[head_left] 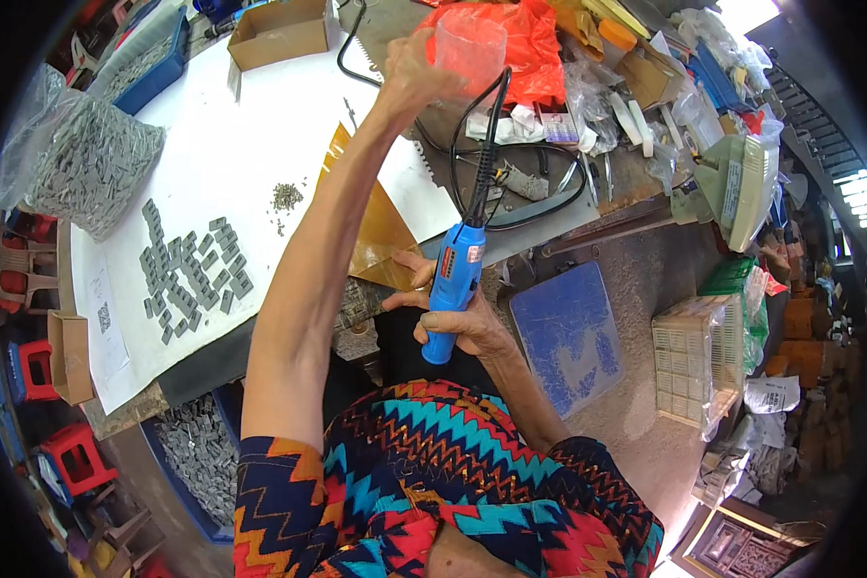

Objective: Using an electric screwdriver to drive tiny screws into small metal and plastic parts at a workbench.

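Observation:
My left hand [419, 75] is stretched far forward, closed on the side of a clear plastic cup [476, 53] in front of a red plastic bag [535, 82]. In my right hand [472, 326] is a blue corded electric screwdriver [455, 268], cable end up; its lower tip does not show. Beside that hand, an amber translucent sheet [380, 241] lies over the table edge. Several small grey metal pieces [185, 275] are spread on white paper [231, 159], near a little heap of tiny screw-like parts [286, 197].
A black cable [568, 207] loops across the table. To the left sit a plastic bag of grey pieces [96, 164] and a blue bin [149, 72]. A cardboard box [281, 34] stands behind. A blue stool top [568, 332] and beige crate [694, 356] are at right.

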`<state>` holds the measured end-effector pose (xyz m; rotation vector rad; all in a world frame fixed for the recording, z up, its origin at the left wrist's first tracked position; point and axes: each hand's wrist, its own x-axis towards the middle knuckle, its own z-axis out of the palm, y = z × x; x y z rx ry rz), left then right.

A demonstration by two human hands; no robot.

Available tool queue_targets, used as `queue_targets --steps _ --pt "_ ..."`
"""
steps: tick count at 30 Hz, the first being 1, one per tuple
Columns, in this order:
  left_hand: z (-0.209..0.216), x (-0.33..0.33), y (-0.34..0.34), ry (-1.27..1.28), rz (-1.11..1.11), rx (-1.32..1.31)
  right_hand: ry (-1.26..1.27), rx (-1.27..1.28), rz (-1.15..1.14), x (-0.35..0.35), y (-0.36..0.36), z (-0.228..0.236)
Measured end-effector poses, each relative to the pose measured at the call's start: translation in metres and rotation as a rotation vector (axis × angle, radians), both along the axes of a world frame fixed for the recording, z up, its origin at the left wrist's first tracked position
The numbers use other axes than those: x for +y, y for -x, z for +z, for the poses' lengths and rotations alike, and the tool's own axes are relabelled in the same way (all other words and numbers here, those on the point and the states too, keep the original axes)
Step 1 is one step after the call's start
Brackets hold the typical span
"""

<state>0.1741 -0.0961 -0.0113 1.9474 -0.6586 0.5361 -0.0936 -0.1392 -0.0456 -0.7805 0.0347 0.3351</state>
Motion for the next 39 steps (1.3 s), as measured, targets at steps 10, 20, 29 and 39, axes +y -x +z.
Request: queue_targets --steps 10,20,29,39 --pt "0.016 0.013 -0.012 0.326 -0.259 0.415 0.034 0.004 0.038 -0.001 -0.002 -0.005" --pt "0.104 0.12 0.049 0.492 -0.384 0.413 0.05 -0.02 -0.005 -0.005 -0.003 -0.005" --pt "0.045 0.156 0.097 0.31 -0.191 0.363 0.078 0.005 -0.013 0.0 -0.001 -0.002" --pt "0.053 0.162 0.127 0.509 0.023 0.308 0.081 0.007 -0.005 -0.002 -0.003 -0.004"
